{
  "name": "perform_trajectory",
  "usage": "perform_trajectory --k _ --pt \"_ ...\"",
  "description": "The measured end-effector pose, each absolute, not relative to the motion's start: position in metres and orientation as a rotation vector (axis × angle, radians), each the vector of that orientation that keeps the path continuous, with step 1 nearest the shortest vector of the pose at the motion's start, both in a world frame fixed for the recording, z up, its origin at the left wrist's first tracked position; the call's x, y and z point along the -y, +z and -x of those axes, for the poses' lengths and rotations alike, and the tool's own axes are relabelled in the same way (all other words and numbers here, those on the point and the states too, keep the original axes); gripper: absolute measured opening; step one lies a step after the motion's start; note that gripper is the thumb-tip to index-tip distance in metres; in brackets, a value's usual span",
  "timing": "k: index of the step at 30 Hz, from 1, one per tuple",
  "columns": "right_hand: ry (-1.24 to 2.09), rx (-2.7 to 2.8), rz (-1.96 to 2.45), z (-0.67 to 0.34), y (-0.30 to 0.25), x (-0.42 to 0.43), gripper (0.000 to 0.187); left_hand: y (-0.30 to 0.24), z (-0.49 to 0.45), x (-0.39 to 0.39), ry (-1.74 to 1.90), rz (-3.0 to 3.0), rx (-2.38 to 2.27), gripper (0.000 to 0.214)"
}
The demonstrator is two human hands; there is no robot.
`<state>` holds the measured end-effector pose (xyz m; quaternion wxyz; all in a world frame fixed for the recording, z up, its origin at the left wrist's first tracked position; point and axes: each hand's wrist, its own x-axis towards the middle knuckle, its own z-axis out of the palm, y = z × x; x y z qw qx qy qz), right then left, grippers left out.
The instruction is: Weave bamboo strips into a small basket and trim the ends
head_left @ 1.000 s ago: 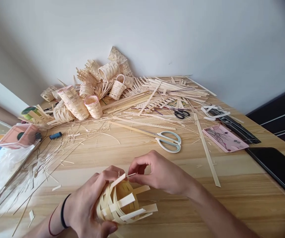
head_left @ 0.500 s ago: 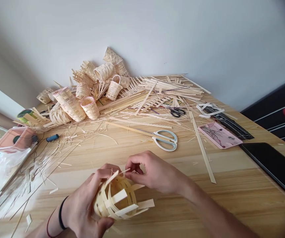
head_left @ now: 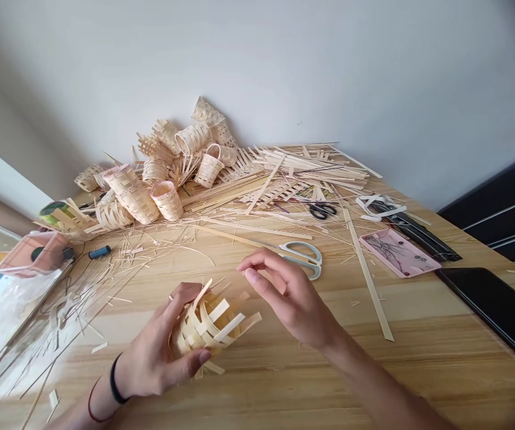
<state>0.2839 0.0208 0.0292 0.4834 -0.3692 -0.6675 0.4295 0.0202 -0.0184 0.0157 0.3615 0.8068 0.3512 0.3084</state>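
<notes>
Left hand (head_left: 152, 352): curled firmly around a half-woven basket (head_left: 208, 325).
Right hand (head_left: 288, 298): half open, holding nothing, near the basket.
Beyond: scissors (head_left: 304, 260) lay on a wooden table (head_left: 419, 358).

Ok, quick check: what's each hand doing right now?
Left hand: closed, holding a half-woven bamboo basket.
Right hand: open, holding nothing.

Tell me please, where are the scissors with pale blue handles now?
In the head view, the scissors with pale blue handles lie on the wooden table just beyond the person's right hand, left of the long loose bamboo strip.
</notes>
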Motion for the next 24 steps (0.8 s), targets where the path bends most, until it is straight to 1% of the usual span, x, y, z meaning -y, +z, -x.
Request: perform_trajectory --k 2,5,9,11,12,13,18,24 --pt "0.88 1.683 0.854 -0.282 0.031 -0.015 0.012 0.016 -0.024 0.018 0.801 -2.207 -1.005 0.069" --pt "0.66 1.8 0.797 -0.274 0.031 -0.004 0.01 0.014 -0.028 0.021 0.828 -2.374 -1.181 0.072" --pt "0.506 1.921 0.751 -0.259 0.027 0.007 0.016 0.009 -0.033 0.025 0.832 -2.521 -1.322 0.067" --pt "0.457 1.945 0.772 -0.254 0.024 0.01 0.009 0.008 -0.034 0.025 0.851 -2.566 -1.366 0.063" --pt "0.445 1.949 0.788 -0.252 0.023 0.01 0.004 0.008 -0.035 0.025 0.863 -2.579 -1.391 0.062" --pt "0.44 1.943 0.804 -0.251 0.022 0.01 0.004 0.008 -0.036 0.025 0.873 -2.589 -1.412 0.061" --pt "0.457 1.891 0.824 -0.254 0.019 0.005 0.014 0.012 -0.035 0.026 0.841 -2.603 -1.437 0.063" --pt "0.715 1.906 0.79 -0.26 0.021 -0.001 0.012 0.015 -0.034 0.026 0.8 -2.582 -1.394 0.059"
